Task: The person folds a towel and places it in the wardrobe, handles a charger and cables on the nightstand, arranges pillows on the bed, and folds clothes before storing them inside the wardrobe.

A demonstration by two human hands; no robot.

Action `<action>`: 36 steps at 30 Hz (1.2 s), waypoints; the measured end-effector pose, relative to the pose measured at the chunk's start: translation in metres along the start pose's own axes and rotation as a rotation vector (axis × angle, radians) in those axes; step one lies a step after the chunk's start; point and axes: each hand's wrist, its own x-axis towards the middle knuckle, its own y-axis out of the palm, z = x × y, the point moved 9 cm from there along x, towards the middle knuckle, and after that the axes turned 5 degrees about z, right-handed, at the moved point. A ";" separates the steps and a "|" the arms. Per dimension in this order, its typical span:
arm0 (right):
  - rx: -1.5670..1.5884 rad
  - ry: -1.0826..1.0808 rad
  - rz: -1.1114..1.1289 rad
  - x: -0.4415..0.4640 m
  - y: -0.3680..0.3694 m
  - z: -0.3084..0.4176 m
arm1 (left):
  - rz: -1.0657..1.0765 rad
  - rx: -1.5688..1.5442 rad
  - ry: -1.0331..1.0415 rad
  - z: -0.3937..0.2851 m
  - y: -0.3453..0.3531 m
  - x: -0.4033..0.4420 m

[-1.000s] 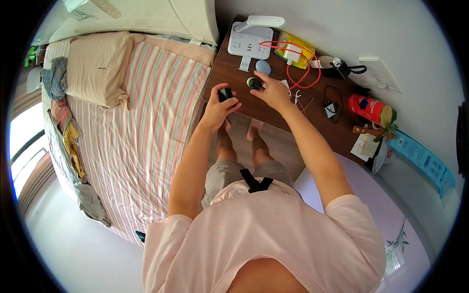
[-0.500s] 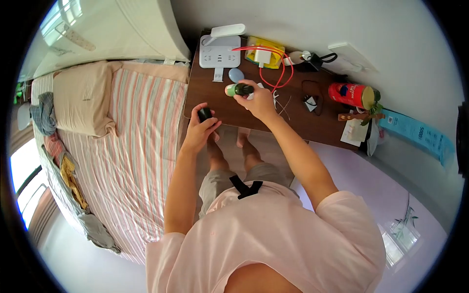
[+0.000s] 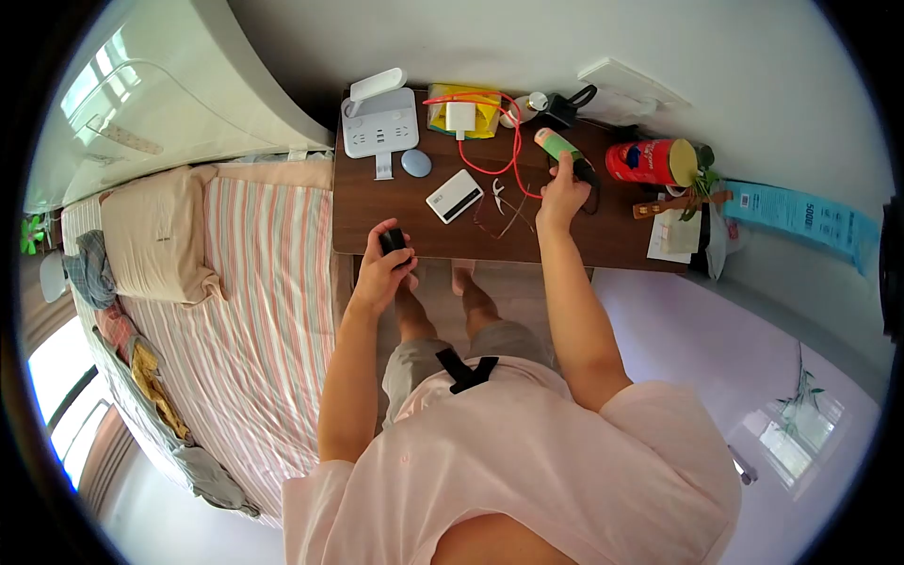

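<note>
My left hand (image 3: 379, 273) is closed on a small black object (image 3: 392, 241) near the front left edge of the brown desk (image 3: 443, 245). Over the desk's right part, my right hand (image 3: 563, 196) grips a green bottle (image 3: 556, 144) with a dark end, held tilted. Between my hands lie a white card with a black stripe (image 3: 455, 197) and a pair of thin-framed glasses (image 3: 504, 215). A red cable (image 3: 519, 155) loops behind them from a white charger (image 3: 460, 117). Right of the bottle is a red can (image 3: 650, 162).
A white power strip (image 3: 380, 127) and a round blue-grey object (image 3: 415, 163) are at the desk's left. A yellow packet (image 3: 485, 118) lies behind. Papers (image 3: 673, 234) and a blue package (image 3: 800, 217) are at the right; a striped bed (image 3: 264, 330) stands left.
My right hand has carried the green bottle rightward, away from my left hand. The card now shows fully. My left hand keeps the black object. The view has shifted right.
</note>
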 end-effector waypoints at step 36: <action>-0.666 -0.176 0.961 -0.087 0.106 0.003 | -0.566 0.752 0.076 -0.013 -0.039 0.129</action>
